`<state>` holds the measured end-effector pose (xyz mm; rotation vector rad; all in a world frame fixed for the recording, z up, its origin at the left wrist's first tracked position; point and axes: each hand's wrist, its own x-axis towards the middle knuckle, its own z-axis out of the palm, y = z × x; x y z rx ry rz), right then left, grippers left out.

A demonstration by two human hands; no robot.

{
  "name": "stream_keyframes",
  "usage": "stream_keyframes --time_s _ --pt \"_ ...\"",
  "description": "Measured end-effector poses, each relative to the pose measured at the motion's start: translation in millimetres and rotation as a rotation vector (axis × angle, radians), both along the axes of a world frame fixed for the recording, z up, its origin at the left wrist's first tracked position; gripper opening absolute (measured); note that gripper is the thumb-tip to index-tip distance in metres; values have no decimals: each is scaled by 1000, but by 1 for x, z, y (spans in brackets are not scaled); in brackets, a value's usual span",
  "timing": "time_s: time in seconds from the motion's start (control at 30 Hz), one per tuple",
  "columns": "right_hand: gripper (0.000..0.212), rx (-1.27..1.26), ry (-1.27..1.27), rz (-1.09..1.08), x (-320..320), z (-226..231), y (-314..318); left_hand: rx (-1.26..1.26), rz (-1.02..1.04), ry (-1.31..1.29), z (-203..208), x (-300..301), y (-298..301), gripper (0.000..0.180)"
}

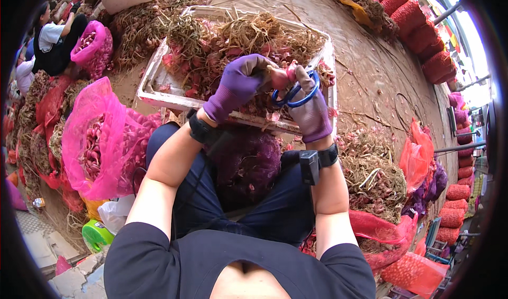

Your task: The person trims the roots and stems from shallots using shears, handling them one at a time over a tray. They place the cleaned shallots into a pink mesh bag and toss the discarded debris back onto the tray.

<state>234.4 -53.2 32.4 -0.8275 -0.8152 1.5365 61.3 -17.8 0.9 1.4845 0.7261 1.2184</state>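
Observation:
My left hand [235,86], in a purple glove, is closed with its fingertips pinching a reddish shallot [291,70]. My right hand [312,108], in a paler, dirt-stained purple glove, is closed on a pair of blue-handled scissors [296,93]; the blades point away, up past the fingers. Its thumb and fingertips also meet the shallot, so both hands touch it. Below them stands a white foam box [182,104], heaped with dried shallot stalks, roots and loose reddish skins [211,69].
Pink mesh bag of shallots [95,145] stands at left, a dark purple mesh bag [246,166] between my legs. Dry stalks [370,166] and a red bag [415,153] lie right. A person [50,39] sits far left; full red sacks [410,18] line the far right.

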Motion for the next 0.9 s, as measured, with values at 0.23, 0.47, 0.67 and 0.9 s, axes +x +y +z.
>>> stream_keyframes --time_s 0.23,0.47,0.67,0.9 --pt "14 -34 36 -63 4 -9 -4 -434 -3 -102 11 -3 -5 18" --pt "21 -132 204 -95 4 -10 2 -124 -342 -126 10 -5 1 34" --pt "20 -52 103 -133 11 -16 7 -170 -225 50 15 -4 0 31" --pt "52 158 -202 -348 3 -8 9 -126 -94 160 6 2 -4 24"
